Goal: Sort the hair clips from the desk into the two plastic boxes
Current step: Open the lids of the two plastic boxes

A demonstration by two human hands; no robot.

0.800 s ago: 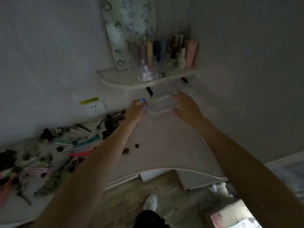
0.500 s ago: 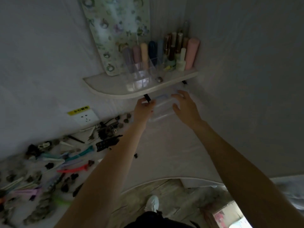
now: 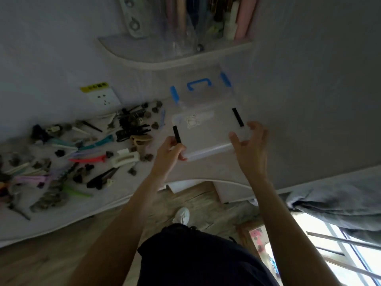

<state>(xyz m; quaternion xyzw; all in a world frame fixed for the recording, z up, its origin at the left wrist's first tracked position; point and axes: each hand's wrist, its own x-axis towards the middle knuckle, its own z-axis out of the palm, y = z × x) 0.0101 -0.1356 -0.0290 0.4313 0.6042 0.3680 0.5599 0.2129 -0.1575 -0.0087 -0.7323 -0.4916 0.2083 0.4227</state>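
Both hands are on the near clear box [image 3: 208,131], the one with black latches, and it sits on the desk [image 3: 206,168] right in front of the person. The left hand [image 3: 168,154] pinches its near left corner, fingers curled round the edge just below the left black latch [image 3: 176,134]. The right hand [image 3: 250,150] cups the near right corner, fingers [image 3: 257,129] spread and bent against the side wall beside the right black latch [image 3: 237,117]; whether it truly grips cannot be told.

Just beyond the fingertips stands the second clear box [image 3: 203,93], with a blue handle [image 3: 199,84] and two blue latches, touching or nearly touching the first. Two boxes, then. Above them a curved wall shelf [image 3: 165,58] carries a clear organiser with tubes and bottles.

Out past the left hand's knuckles, the hair clips [image 3: 82,153] lie scattered over the desk, too many and too tangled to count: black claw clips, a red one [image 3: 88,159], a teal one [image 3: 97,143], a green one [image 3: 75,191], a cream one [image 3: 124,158]. A wall socket [image 3: 103,98] sits behind the pile.
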